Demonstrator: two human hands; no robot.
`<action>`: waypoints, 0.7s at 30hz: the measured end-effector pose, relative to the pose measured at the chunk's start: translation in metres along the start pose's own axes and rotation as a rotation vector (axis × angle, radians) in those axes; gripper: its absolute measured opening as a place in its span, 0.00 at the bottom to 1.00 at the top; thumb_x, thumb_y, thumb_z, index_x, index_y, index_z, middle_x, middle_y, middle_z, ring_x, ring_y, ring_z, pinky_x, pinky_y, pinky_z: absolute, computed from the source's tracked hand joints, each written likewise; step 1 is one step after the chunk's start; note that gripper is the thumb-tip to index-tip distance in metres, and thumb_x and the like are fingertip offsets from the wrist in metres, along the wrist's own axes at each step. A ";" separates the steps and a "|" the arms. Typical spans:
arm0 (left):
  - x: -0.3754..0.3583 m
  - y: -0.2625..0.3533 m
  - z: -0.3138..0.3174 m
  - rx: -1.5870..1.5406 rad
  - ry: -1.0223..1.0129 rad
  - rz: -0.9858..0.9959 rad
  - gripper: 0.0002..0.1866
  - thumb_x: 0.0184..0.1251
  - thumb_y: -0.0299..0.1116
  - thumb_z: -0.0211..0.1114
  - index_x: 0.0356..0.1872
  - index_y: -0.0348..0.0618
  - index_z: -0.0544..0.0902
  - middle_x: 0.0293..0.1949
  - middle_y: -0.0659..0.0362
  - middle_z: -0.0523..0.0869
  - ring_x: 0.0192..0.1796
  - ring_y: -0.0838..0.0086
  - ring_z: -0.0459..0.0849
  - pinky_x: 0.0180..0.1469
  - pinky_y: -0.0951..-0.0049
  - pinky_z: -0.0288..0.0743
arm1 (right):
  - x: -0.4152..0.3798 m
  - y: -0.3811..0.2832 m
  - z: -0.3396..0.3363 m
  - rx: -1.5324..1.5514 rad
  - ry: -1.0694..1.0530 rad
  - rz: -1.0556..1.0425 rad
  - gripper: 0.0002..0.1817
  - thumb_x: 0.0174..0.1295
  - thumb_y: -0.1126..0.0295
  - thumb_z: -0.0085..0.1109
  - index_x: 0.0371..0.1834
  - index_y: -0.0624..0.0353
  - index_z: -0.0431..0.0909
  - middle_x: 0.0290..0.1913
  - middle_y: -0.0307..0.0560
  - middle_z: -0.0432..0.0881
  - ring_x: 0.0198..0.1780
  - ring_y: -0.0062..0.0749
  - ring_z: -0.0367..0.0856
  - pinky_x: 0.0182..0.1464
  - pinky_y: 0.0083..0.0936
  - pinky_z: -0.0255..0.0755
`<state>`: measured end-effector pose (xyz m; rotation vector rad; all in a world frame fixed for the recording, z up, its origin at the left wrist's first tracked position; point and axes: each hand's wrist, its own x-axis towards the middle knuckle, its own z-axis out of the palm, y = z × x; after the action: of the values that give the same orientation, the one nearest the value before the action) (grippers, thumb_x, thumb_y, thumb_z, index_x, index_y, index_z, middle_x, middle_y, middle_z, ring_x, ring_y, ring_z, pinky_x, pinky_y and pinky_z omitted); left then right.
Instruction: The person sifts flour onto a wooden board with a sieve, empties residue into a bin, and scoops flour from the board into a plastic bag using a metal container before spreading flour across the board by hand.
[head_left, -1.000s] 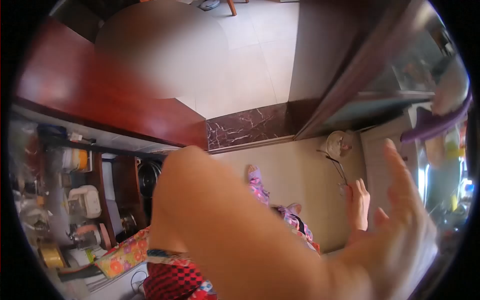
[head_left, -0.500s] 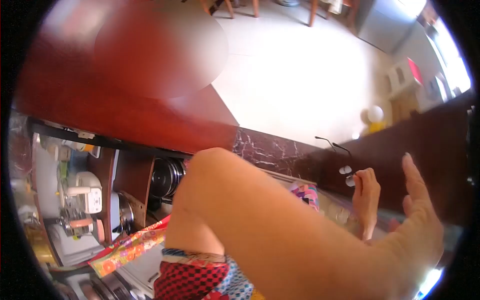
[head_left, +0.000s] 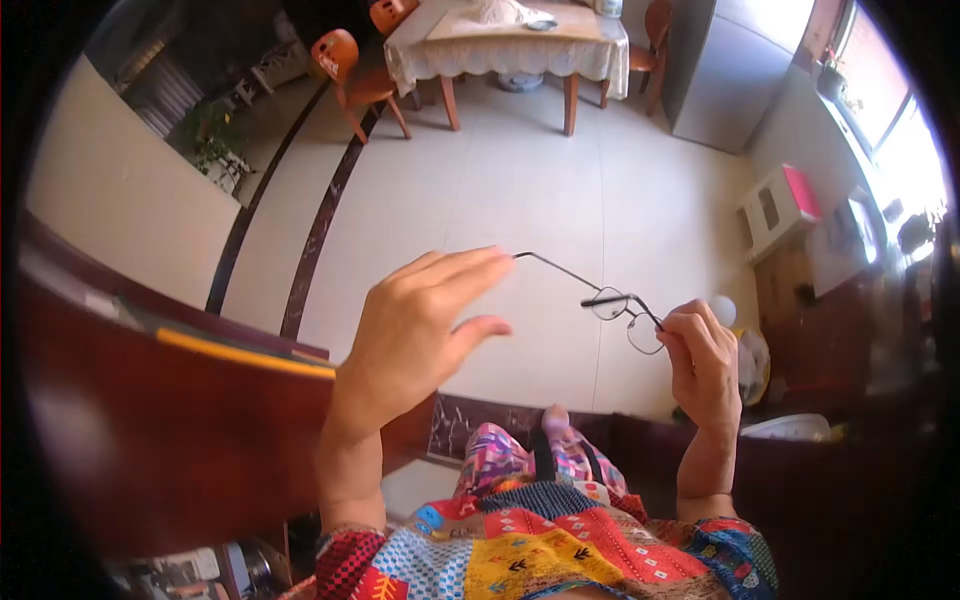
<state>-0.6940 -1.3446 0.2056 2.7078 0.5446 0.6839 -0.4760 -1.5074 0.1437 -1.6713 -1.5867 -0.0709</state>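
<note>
A pair of thin dark-framed eyeglasses [head_left: 609, 304] hangs over the floor in front of me, arms unfolded. My right hand [head_left: 704, 360] pinches the glasses at one side, by the hinge, fingertips pressed together. On the other side my left hand [head_left: 415, 315] is raised with its fingers stretched out and the thumb apart. Its fingertips overlap the curved end of the far temple arm in this view. Below both hands show my patchwork-patterned top [head_left: 550, 530] and patterned trousers [head_left: 490, 455].
Dark red cabinetry [head_left: 150, 440] stands at my left. Ahead are a cloth-covered table [head_left: 500, 62], an orange wooden chair [head_left: 340, 55] and a grey refrigerator [head_left: 735, 80]. A small white cabinet [head_left: 775, 215] with a red top stands to the right, near a window [head_left: 885, 85].
The view has swung from the shelves toward the room. My left hand has come across from the far right to the left side, near the glasses' arm; my right hand still holds the glasses.
</note>
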 end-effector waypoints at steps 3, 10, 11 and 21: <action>0.026 -0.048 0.020 -0.249 0.107 -0.339 0.28 0.43 0.32 0.73 0.51 0.41 0.78 0.51 0.54 0.80 0.37 0.70 0.82 0.40 0.75 0.75 | 0.065 0.017 0.005 0.069 0.036 -0.099 0.07 0.47 0.83 0.58 0.27 0.63 0.71 0.26 0.46 0.74 0.24 0.38 0.74 0.25 0.27 0.66; 0.100 -0.151 0.024 -0.652 0.435 -0.273 0.33 0.58 0.27 0.65 0.64 0.37 0.61 0.45 0.48 0.81 0.32 0.80 0.78 0.36 0.80 0.74 | 0.202 0.050 0.069 0.370 0.213 -0.142 0.08 0.37 0.81 0.62 0.19 0.61 0.73 0.20 0.46 0.75 0.19 0.26 0.74 0.20 0.19 0.64; 0.110 -0.164 0.017 -0.758 0.477 -0.236 0.31 0.59 0.29 0.65 0.63 0.36 0.62 0.43 0.49 0.83 0.32 0.78 0.80 0.36 0.80 0.74 | 0.219 0.052 0.080 0.364 0.205 -0.143 0.08 0.37 0.81 0.62 0.19 0.61 0.73 0.20 0.46 0.75 0.19 0.26 0.74 0.20 0.19 0.64; 0.243 -0.276 -0.057 -0.444 0.764 -0.082 0.20 0.66 0.52 0.52 0.30 0.42 0.70 0.17 0.54 0.77 0.15 0.75 0.71 0.21 0.78 0.66 | 0.423 0.079 0.136 0.843 0.153 -0.466 0.09 0.53 0.73 0.62 0.25 0.65 0.72 0.25 0.48 0.69 0.19 0.26 0.68 0.17 0.15 0.65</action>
<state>-0.6039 -0.9860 0.2472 1.9430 0.5690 1.6064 -0.3849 -1.0769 0.2450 -0.6275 -1.5470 0.2036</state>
